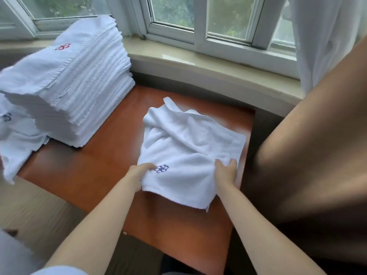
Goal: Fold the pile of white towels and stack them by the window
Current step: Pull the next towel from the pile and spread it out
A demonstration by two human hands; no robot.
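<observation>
Both hands hold the near edge of the white towel (188, 155) on the desk (99, 165). The left hand (139, 173) pinches one side, the right hand (225, 171) the other. The crumpled rest lies away from the grip, toward the window (218, 16). The tall stack of folded towels (75, 86) sits nearer the left hand.

A hotel or laundry room is suggested: a tall stack of folded white towels (79, 92) with embroidered logos is set at the far left corner of a reddish-brown counter (99, 165), beneath a white-framed window (198, 26) with a curtain (317, 36)
</observation>
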